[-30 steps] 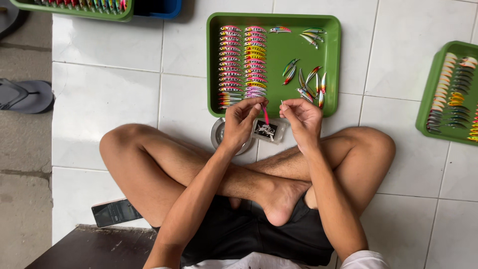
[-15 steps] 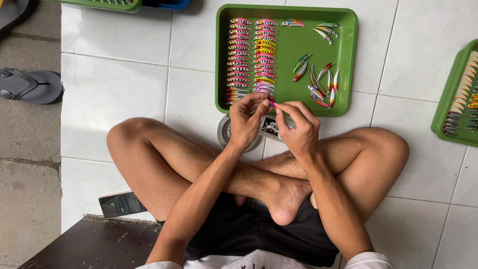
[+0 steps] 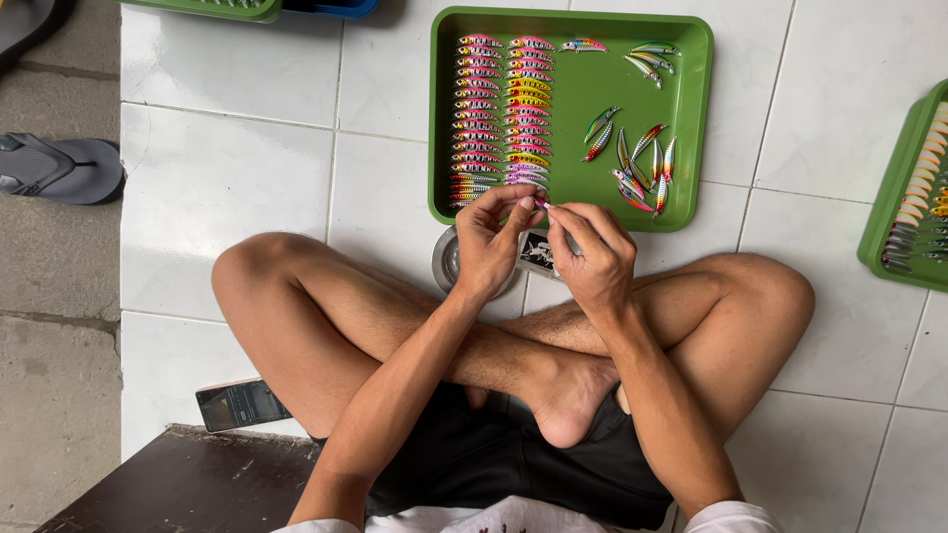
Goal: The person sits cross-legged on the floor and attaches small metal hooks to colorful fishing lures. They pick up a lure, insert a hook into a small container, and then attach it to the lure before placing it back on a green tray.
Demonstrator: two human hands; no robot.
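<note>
I sit cross-legged on white floor tiles. My left hand (image 3: 491, 242) and my right hand (image 3: 592, 255) meet at the near edge of a green tray (image 3: 696, 118), and their fingertips pinch one small pink fishing lure (image 3: 540, 203) between them. The tray holds two neat columns of colourful lures (image 3: 504, 114) on its left side and several loose lures (image 3: 637, 163) scattered on its right. Under my hands lie a round metal tin (image 3: 452, 265) and a small dark packet (image 3: 536, 253).
A second green tray (image 3: 894, 188) with rows of lures lies at the right edge. Another green tray and a blue one (image 3: 341, 8) sit at the top. A grey sandal (image 3: 59, 168) is at left, a phone (image 3: 240, 404) by my left knee, a dark board (image 3: 188, 484) below it.
Both hands have lifted slightly toward the tray's near edge, drawing closer together on the small lure. The view has shifted a little to the right.
</note>
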